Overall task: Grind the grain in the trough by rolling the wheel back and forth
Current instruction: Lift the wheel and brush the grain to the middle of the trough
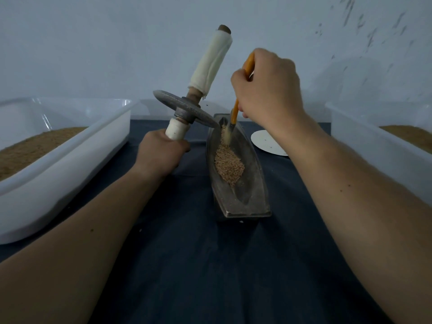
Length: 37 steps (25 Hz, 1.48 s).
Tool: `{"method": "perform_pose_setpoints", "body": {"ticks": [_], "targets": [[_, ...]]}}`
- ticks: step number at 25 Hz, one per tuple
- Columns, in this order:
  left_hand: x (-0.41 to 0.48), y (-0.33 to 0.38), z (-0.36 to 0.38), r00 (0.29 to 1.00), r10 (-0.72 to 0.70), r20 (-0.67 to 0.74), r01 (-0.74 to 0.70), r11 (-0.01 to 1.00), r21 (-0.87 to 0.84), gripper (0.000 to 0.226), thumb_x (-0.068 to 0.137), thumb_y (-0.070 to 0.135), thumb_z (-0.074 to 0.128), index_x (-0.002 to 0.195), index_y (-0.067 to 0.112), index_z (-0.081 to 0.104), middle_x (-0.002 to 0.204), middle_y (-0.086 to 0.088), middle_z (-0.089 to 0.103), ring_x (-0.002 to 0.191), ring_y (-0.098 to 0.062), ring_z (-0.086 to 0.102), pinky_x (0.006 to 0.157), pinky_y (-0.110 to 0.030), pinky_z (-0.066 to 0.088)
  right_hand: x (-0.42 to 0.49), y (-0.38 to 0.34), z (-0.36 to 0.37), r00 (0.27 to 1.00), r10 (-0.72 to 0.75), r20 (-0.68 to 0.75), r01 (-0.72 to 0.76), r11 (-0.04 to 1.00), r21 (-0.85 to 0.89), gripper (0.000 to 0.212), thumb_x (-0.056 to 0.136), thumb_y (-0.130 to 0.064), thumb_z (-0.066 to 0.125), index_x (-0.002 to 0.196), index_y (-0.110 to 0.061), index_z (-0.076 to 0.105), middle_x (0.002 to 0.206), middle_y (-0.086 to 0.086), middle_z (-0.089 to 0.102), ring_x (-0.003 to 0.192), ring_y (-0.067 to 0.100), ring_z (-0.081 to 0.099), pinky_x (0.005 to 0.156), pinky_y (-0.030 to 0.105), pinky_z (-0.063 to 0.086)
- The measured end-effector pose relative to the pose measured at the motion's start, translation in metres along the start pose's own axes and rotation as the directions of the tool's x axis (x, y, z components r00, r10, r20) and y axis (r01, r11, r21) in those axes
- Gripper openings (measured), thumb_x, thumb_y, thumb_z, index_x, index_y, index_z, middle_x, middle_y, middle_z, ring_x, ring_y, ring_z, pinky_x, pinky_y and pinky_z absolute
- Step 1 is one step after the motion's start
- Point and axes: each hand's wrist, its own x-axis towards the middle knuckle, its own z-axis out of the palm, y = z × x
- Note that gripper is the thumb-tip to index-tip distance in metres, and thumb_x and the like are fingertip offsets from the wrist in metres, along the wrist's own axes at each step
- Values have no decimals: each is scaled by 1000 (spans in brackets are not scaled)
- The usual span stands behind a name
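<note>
While the left hand point(161, 155) clasps the wrapped handle point(174, 132) of the heavy-looking grey metal wheel point(184, 108), the right hand point(268, 90) pinches an orange brush point(235, 111) in the boat-shaped trough point(257, 195).

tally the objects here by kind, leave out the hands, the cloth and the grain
white bins: 2
metal trough: 1
grinding wheel: 1
brush: 1
white round disc: 1
total: 6
</note>
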Motion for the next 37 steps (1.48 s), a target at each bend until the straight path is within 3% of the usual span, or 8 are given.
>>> {"method": "perform_pose_setpoints", "body": {"ticks": [7,12,16,20,25,29,33,37], "targets": [[-2,2,-1,1000,4,6,-4,1000,11,15,71,23,74,81,14,67,53,2,60,42,-10,54,49,-30,48,-1,17,12,992,-95,-77,99,994,55,19,104,-28,51,97,-12,56,78,4,65,67,22,69,63,45,60],[0,-1,1,1000,-6,8,6,1000,1,17,69,23,73,79,12,66,52,1,59,44,-12,53,51,-33,47,-13,26,23,986,-168,5,168,986,-8,19,107,-26,49,103,-10,58,77,4,63,69,20,64,66,46,57],[1,-2,0,1000,-1,18,1,1000,-5,15,66,24,73,71,15,61,51,2,57,43,-12,51,49,-30,44,-7,28,24,992,-117,54,119,992,-30,21,103,-27,51,93,-11,58,76,3,61,68,20,62,66,48,57],[2,-2,2,1000,3,11,-3,1000,-5,14,67,23,73,72,15,62,51,1,57,44,-12,52,50,-30,44,-4,25,18,987,-142,-72,144,989,22,20,104,-26,51,92,-11,57,71,3,60,63,19,63,61,46,57],[1,-2,1,1000,8,10,-8,1000,12,14,68,24,74,74,15,63,51,3,58,44,-11,53,49,-30,45,-8,25,24,989,-137,63,140,989,-41,18,106,-27,50,97,-13,57,77,1,60,67,16,62,66,43,58],[1,-1,1,1000,6,10,-6,1000,-5,14,69,22,74,75,14,64,51,2,58,44,-13,52,50,-31,45,-5,21,21,991,-131,13,131,991,-16,20,104,-27,50,93,-12,56,75,2,61,66,18,64,64,45,58],[0,-1,1,1000,6,13,-6,1000,7,16,68,24,74,77,14,65,53,2,59,46,-13,53,51,-32,46,-8,20,22,985,-110,130,112,994,-7,20,105,-26,49,97,-10,57,78,7,66,67,23,69,66,47,60],[1,-1,0,1000,7,14,-8,1000,17,16,68,24,74,77,14,65,53,1,59,47,-16,54,53,-35,47,-4,17,20,991,-99,95,97,995,31,19,105,-26,49,98,-10,57,79,8,67,69,24,70,68,46,61]]}}
